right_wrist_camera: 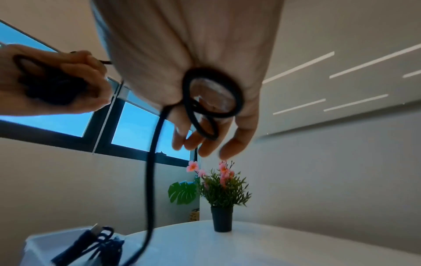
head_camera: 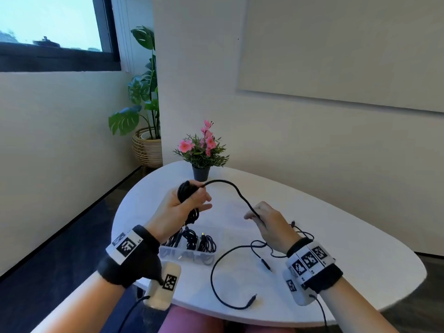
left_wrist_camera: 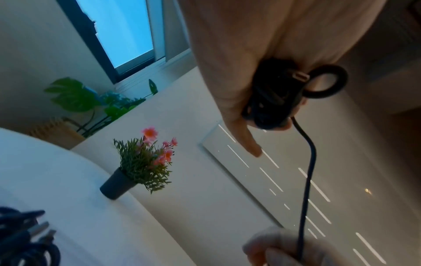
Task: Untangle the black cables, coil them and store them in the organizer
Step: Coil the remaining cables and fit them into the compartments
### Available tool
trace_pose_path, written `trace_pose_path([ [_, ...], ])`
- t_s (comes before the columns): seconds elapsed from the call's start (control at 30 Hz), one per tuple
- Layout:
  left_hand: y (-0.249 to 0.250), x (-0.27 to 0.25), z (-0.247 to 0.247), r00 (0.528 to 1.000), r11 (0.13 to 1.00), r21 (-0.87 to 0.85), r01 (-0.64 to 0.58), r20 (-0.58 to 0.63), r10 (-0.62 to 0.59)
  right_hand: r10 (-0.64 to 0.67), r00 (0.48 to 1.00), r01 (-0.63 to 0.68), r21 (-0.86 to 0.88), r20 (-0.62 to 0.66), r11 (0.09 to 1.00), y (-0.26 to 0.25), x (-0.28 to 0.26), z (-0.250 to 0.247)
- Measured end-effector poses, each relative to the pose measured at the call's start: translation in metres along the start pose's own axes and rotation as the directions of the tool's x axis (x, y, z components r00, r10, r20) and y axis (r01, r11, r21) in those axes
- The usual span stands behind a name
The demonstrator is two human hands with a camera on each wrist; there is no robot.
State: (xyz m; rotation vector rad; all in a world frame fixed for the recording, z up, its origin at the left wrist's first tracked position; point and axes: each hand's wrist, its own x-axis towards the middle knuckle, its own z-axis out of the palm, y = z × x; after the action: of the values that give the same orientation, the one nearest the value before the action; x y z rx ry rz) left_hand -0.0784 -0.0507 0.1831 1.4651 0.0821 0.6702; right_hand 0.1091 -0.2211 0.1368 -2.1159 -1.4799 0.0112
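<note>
Above the white worktop, the left hand has its grip curled round a bundle of coiled black cable, and a free length of that cable arcs from it toward 3 o'clock and down into the right hand, whose grip pinches it between thumb and fingers. From the left wrist view a metal plug end shows in the bundle. Toward 6 o'clock of the left hand a clear plastic organizer sits on the worktop with several coiled cables already in its compartments. A thinner loose cable lies on the worktop at 6 o'clock of the right hand, looping toward the near edge, its plug resting there. Both wrists wear black bands with white blocks printed with square black-and-white marker patterns; small lettering beside them is too blurred to read. At 12 o'clock a small dark pot of pink flowers stands on the worktop. Beyond it, a large leafy plant in a woven basket stands in the corner beneath a dark-framed window, and a pale panel hangs on the cream wall.
</note>
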Motion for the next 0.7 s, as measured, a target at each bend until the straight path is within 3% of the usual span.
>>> trace_pose_path([
  [0.1, 0.000, 0.007, 0.005, 0.996, 0.983, -0.182, -0.005, -0.090, -0.012, 0.050, 0.998, -0.056, 0.200, 0.038, 0.978, -0.006, -0.003, 0.012],
  [0.27, 0.010, 0.019, 0.007, 0.984, 0.920, -0.391, -0.037, -0.176, -0.035, -0.113, 0.992, 0.087, 0.325, 0.062, 0.942, -0.024, -0.008, 0.015],
  [0.4, 0.012, 0.025, 0.012, 0.964, 0.829, -0.552, -0.089, -0.256, -0.067, -0.093, 0.974, -0.005, 0.430, 0.207, 0.903, -0.041, -0.015, 0.025],
  [0.57, 0.005, 0.028, -0.003, 0.877, 0.798, -0.589, -0.128, -0.443, -0.186, -0.100, 0.966, -0.003, 0.400, 0.237, 0.917, -0.038, -0.021, 0.028],
  [0.7, -0.005, 0.026, -0.022, 0.810, 0.943, -0.332, -0.037, -0.562, -0.166, -0.026, 0.990, -0.025, 0.352, 0.141, 0.936, -0.030, -0.017, 0.012],
])
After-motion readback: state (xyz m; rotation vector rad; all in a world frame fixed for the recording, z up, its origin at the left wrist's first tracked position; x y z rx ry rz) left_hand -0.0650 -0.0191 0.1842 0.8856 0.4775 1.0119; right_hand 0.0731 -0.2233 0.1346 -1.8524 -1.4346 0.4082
